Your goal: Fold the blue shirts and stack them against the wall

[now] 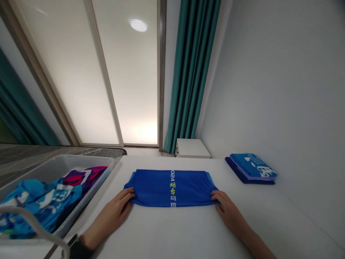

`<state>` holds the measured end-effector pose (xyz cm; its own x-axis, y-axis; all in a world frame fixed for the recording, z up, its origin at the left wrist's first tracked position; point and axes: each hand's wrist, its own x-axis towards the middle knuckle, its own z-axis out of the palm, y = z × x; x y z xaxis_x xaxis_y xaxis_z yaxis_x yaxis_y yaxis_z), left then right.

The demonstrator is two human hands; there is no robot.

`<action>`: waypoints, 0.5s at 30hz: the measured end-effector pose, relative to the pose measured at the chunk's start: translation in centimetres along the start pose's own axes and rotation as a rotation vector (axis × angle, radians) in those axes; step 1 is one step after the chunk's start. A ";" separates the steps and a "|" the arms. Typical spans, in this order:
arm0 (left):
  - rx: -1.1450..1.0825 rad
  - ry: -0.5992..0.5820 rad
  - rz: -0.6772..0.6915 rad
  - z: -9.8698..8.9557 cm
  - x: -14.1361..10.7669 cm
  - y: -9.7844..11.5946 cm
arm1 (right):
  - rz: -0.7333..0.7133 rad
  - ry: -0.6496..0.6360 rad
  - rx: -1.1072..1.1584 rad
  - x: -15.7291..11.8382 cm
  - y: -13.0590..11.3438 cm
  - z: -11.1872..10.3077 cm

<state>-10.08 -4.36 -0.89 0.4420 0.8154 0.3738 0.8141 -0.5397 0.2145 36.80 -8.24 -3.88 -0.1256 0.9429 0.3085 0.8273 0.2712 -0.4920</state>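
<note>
A blue shirt [153, 187] lies folded into a wide, flat strip on the white table in front of me. White and yellow print runs down its middle, and lighter blue cloth peeks out at both upper corners. My left hand [120, 205] pinches its lower left corner, fingers on top of the fabric. At the opposite end, my right hand [225, 208] has its fingers closed on the lower right corner. Both thumbs are partly hidden. The cloth stretches fairly smooth between the two hands.
Left of me, a plastic bin [111, 162] holds crumpled blue and purple-red clothes [48, 201]. A pale curved tube [35, 225] crosses in front of it. Folded clothes [252, 167] are stacked at the table's [172, 233] right, near the wall. A white cabinet [192, 147] stands beyond.
</note>
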 end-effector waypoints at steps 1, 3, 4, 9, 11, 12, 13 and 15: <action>0.012 0.003 -0.001 0.0 -0.1 0.0 | 0.003 -0.003 -0.002 0.0 -0.1 0.0; 0.033 0.004 -0.007 -0.1 -0.2 -0.1 | 0.000 -0.007 -0.011 0.0 -0.1 0.0; 0.044 0.002 -0.010 -0.1 -0.3 -0.2 | -0.004 -0.003 -0.016 0.0 0.0 0.0; 0.086 0.007 -0.006 -0.3 -0.6 -0.1 | -0.005 0.021 -0.078 -0.1 0.7 0.2; 0.106 0.011 0.005 -0.6 -0.5 0.1 | -0.008 0.025 -0.130 -0.2 0.7 -0.1; 0.120 0.005 0.012 -0.8 -0.4 0.3 | -0.015 0.028 -0.165 -0.2 0.5 -0.3; 0.135 -0.004 0.015 -1.0 -0.3 0.4 | -0.024 0.031 -0.202 -0.2 0.3 -0.5; 0.153 -0.022 0.021 -1.3 0.1 0.9 | -0.044 0.037 -0.272 0.0 -0.5 -1.0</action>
<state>-9.82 -5.06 0.54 0.4666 0.8095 0.3563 0.8517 -0.5199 0.0660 36.95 -8.60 -2.87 -0.1484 0.9224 0.3567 0.9389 0.2446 -0.2420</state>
